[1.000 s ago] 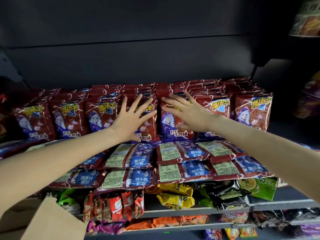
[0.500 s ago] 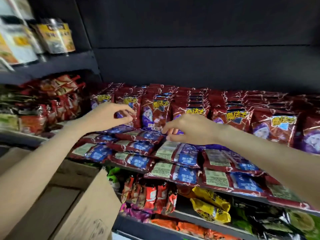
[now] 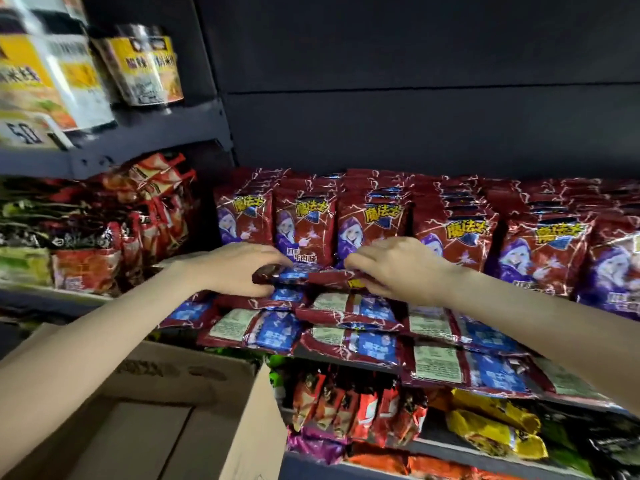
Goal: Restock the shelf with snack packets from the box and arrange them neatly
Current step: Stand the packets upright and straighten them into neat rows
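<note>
Rows of red snack packets (image 3: 460,237) with yellow lettering stand upright along the back of the dark shelf (image 3: 346,356). More of the same packets (image 3: 360,344) lie flat, back side up, in stacks at the shelf's front. My left hand (image 3: 239,268) and my right hand (image 3: 398,268) both pinch one flat red packet (image 3: 304,277) on top of the left front stack, one hand at each end. An open cardboard box (image 3: 180,393) sits below my left arm; its inside looks bare where it shows.
Left of this shelf hangs another bay with red and green packets (image 3: 104,237) and, above it, yellow-labelled tubs (image 3: 145,67). Lower shelves hold orange-red packets (image 3: 353,410) and yellow packets (image 3: 491,431). The shelf's back panel above the upright rows is bare.
My hands came off the upright packets, dropped to the front stack and closed on a flat packet. The view swung left and down, bringing the box and left bay into sight.
</note>
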The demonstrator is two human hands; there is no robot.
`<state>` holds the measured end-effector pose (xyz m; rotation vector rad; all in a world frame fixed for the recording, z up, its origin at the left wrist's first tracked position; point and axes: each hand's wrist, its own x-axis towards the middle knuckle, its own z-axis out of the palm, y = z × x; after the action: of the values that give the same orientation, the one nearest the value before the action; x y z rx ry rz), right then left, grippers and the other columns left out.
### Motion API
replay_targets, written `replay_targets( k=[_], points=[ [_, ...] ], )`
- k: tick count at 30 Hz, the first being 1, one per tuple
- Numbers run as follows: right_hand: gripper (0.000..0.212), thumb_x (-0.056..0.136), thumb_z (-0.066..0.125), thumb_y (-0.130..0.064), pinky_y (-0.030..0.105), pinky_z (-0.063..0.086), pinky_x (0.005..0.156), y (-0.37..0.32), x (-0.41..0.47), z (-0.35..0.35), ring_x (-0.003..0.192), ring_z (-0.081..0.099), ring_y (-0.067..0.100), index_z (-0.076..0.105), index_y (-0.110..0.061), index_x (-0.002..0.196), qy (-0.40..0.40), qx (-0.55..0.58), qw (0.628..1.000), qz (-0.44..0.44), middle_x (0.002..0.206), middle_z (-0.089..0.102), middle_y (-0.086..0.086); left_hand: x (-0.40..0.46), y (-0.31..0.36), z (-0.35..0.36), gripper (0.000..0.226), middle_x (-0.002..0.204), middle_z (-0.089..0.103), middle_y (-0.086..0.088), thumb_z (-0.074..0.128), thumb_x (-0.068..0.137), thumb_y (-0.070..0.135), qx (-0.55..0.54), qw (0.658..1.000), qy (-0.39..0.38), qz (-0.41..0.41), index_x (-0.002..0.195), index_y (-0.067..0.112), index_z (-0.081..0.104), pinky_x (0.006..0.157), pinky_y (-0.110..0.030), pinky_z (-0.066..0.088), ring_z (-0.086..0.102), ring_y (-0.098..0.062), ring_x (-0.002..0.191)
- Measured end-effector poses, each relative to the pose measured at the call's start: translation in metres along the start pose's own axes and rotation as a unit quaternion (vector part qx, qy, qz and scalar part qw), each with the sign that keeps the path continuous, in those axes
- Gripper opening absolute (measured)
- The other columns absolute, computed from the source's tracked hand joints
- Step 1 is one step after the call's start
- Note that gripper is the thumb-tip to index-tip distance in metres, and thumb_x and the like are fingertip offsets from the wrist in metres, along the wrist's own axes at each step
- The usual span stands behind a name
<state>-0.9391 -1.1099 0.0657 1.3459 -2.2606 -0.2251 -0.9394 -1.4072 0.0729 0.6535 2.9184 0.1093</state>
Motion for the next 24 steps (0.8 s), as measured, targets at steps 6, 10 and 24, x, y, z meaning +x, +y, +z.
replay_targets(
  k=[6,10,24],
  points=[
    [0.055,0.079,0.072,-0.042,0.023,0.033,0.041,0.015,0.018,0.012,0.057,0.064,0.021,0.046,-0.012,0.118,-0.021,0.009,0.998,0.065,0.085,0.068,0.004,0.029,0.000,0.007,0.051,0.139,0.048,0.006,0.059,0.089,0.033,0.088,0.994,-0.009,0.059,0.137,0.032,0.042,0.099,-0.036,0.043,0.050,-0.017,0.121],
    [0.055,0.095,0.048,-0.045,0.029,0.043,0.065,0.015,0.019,0.008,0.076,0.059,0.024,0.031,-0.018,0.139,-0.173,0.089,0.976,0.103,0.098,0.064,0.007,0.029,0.001,-0.003,0.047,0.139,0.049,0.010,0.055,0.093,0.036,0.059,0.993,-0.062,0.083,0.138,0.033,0.042,0.102,-0.033,0.039,0.050,-0.012,0.120],
    [0.076,0.086,0.063,-0.047,0.033,0.039,0.075,0.072,0.040,0.000,0.099,0.060,0.028,0.024,-0.022,0.145,-0.141,0.050,0.961,0.233,0.087,0.052,0.000,0.092,-0.018,-0.044,0.055,0.132,0.057,0.001,0.058,0.088,0.047,0.096,0.983,0.149,0.050,0.138,0.040,0.038,0.073,-0.031,0.051,0.064,-0.019,0.096]
  ],
)
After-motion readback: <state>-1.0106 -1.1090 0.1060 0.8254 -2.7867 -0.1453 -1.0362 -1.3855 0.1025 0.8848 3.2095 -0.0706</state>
